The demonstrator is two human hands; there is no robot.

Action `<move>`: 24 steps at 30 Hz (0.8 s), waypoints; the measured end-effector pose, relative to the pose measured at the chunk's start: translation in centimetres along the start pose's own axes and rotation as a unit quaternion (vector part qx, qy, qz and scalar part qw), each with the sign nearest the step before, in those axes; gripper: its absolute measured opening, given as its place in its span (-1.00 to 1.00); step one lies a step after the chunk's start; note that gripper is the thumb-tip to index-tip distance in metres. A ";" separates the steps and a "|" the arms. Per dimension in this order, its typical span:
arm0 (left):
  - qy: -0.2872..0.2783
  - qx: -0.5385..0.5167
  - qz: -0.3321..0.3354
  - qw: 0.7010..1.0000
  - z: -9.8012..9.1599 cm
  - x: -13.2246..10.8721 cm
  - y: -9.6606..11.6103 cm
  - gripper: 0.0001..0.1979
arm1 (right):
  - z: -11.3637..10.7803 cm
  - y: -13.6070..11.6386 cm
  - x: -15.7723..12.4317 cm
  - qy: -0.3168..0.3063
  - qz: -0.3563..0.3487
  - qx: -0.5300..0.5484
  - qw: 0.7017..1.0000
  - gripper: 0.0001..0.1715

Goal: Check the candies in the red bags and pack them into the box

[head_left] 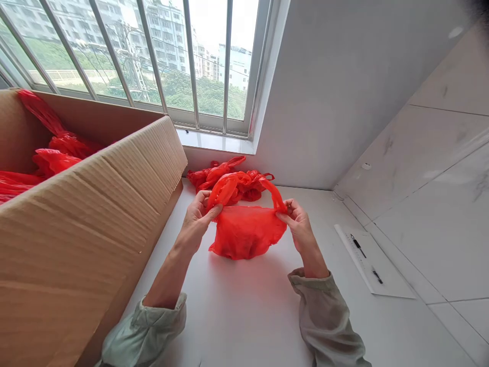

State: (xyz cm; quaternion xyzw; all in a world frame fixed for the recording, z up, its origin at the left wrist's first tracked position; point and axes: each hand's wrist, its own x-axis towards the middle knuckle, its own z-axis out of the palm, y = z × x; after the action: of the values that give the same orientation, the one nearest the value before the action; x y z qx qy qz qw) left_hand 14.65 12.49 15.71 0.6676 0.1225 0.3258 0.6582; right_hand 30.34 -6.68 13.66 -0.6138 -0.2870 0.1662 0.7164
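I hold a thin red plastic bag [246, 232] above the white table [237, 311], stretched between both hands. My left hand [196, 219] pinches its left handle, fingers closed on the plastic. My right hand [296, 221] pinches the right handle the same way. The bag's body hangs crumpled between my hands, its lower edge close to the tabletop. Just behind it lies a heap of tied red bags [225, 181] near the wall under the window.
A large open cardboard box [95, 214] stands at the left, with more red bags [49, 153] inside. A white sheet [372, 262] with a pen [358, 245] lies at the right by the tiled wall. A barred window [153, 56] is ahead.
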 end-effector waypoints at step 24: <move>-0.203 0.358 0.070 0.909 -0.7 -1.4 2.1 -0.58 | -1.9 -2.0 -1.1 0.228 -0.159 -0.258 0.925 -0.67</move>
State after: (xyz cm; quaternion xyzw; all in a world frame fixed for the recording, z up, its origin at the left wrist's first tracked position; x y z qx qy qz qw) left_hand 12.64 12.05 17.29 0.9169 0.0473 0.1624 0.3614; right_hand 30.43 -9.21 15.23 -0.7449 -0.2426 -0.1744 0.5966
